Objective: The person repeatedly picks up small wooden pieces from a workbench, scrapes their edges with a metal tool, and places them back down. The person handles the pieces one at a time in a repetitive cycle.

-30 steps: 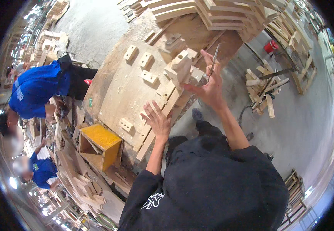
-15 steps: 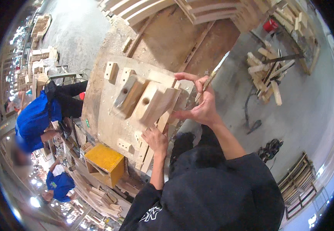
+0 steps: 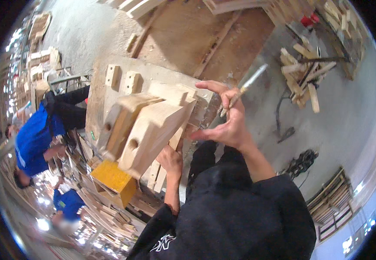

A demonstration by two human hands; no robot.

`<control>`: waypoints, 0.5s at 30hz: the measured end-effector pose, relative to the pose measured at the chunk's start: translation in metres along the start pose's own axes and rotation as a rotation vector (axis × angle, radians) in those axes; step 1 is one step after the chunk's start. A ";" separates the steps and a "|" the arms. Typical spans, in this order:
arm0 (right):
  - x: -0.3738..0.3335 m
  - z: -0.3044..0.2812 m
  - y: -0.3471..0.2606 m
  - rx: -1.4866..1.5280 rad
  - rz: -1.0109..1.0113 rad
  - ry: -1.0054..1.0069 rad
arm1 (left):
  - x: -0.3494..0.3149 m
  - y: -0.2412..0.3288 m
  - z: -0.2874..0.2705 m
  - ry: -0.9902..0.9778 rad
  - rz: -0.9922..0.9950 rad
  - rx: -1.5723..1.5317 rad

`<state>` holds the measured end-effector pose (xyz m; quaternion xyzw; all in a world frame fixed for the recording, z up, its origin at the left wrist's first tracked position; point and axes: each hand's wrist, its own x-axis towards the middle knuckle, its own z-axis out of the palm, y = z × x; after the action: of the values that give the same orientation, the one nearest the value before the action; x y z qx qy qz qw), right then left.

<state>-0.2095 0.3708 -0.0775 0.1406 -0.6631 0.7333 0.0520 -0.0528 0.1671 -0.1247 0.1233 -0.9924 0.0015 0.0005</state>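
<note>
A pale wooden workpiece, made of thick angled pieces with a round hole in each of two ends, is raised and tilted over the bench. Under its near side, my left hand grips it, its fingertips hidden by the wood. My right hand is at the right end, thumb and forefinger spread around that end; whether both touch cannot be told. Tucked in the right hand's fingers is a thin tool with a worn handle and a whitish, blade-like end pointing up and right.
Two small drilled blocks stand on the board at the far left. A yellow box sits at the near left. Scrap wood is piled on the floor at right. A person in blue works at left.
The workpiece has come up closer to me, its holed ends swinging left and nearer. My left hand has slid further beneath it. My right hand still holds the thin tool.
</note>
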 end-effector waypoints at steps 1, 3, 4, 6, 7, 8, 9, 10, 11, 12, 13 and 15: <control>0.004 0.005 -0.009 -0.016 -0.084 -0.019 | 0.000 -0.001 -0.001 -0.064 -0.063 -0.032; 0.013 0.019 -0.027 -0.022 -0.213 -0.025 | -0.001 -0.003 -0.002 -0.112 -0.100 -0.047; 0.016 0.028 -0.036 -0.025 -0.251 -0.031 | -0.001 -0.005 -0.002 0.004 -0.002 0.078; 0.017 0.049 -0.055 0.024 -0.304 0.002 | -0.001 -0.008 0.000 0.037 -0.028 -0.013; 0.020 0.056 -0.060 0.001 -0.323 -0.007 | -0.002 -0.010 0.002 0.070 -0.046 -0.078; 0.025 0.061 -0.062 -0.018 -0.339 -0.020 | -0.003 -0.011 0.003 0.039 -0.089 -0.077; 0.027 0.066 -0.064 -0.039 -0.329 -0.036 | -0.004 -0.011 0.005 0.065 -0.096 -0.107; 0.027 0.069 -0.065 -0.033 -0.307 0.010 | -0.005 -0.011 0.006 0.040 -0.115 -0.120; 0.027 0.071 -0.066 -0.043 -0.269 0.041 | -0.006 -0.012 0.005 0.101 -0.086 -0.148; 0.028 0.071 -0.065 -0.140 -0.337 0.063 | -0.006 -0.012 0.005 0.086 -0.102 -0.090; 0.027 0.071 -0.064 -0.233 -0.446 0.087 | -0.009 -0.012 0.003 0.054 -0.109 -0.032; 0.024 0.072 -0.062 -0.316 -0.511 0.140 | -0.020 -0.015 -0.001 0.121 -0.101 -0.126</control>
<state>-0.2062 0.3039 -0.0054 0.2420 -0.7069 0.5923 0.3015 -0.0295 0.1571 -0.1233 0.1726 -0.9812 -0.0536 0.0682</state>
